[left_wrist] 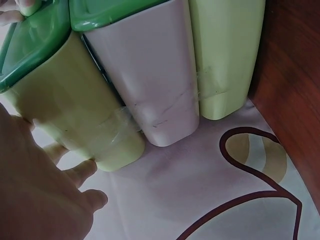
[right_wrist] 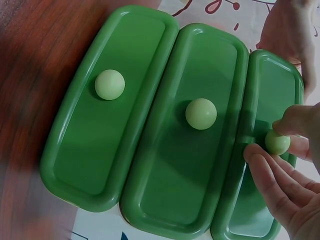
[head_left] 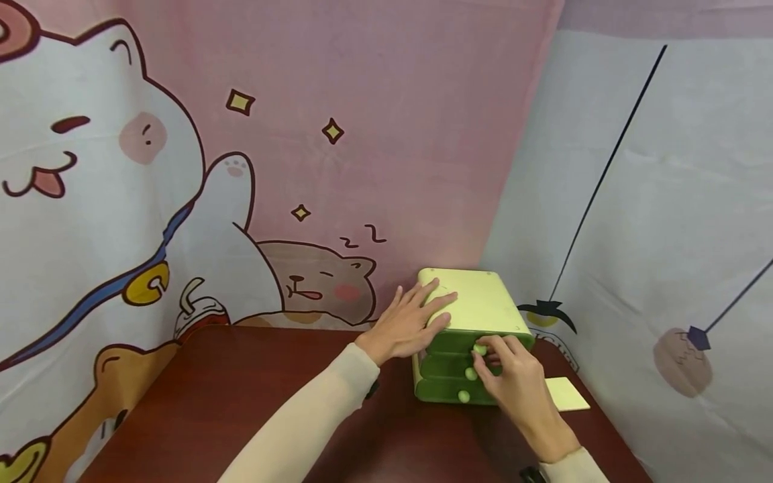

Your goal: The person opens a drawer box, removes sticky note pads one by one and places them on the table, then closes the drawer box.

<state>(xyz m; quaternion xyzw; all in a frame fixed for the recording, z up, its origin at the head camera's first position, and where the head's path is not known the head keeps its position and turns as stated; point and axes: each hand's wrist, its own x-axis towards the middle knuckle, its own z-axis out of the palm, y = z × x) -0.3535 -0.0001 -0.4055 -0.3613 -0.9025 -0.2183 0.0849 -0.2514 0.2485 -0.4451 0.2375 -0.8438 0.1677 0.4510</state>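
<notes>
A small three-drawer cabinet with a pale yellow-green top (head_left: 483, 298) and green drawer fronts stands at the table's back right. My left hand (head_left: 410, 322) rests on the left side of that top, fingers straight and spread. With thumb and fingers, my right hand (head_left: 513, 376) pinches the round light-green knob (right_wrist: 278, 143) of the top drawer (right_wrist: 272, 85). The middle knob (right_wrist: 201, 114) and bottom knob (right_wrist: 109, 84) are untouched. Seen in the left wrist view, the cabinet's side has a pale pinkish middle section (left_wrist: 150, 75) between two yellow-green ones, with clear tape across the seams.
A pale yellow flat square (head_left: 566, 394) lies on the dark red-brown table (head_left: 253, 402), right of the cabinet. Behind the table hangs a pink cloth (head_left: 423, 134) printed with cartoon animals, close to the cabinet's back. A whitish cloth (head_left: 634, 201) hangs along the right side.
</notes>
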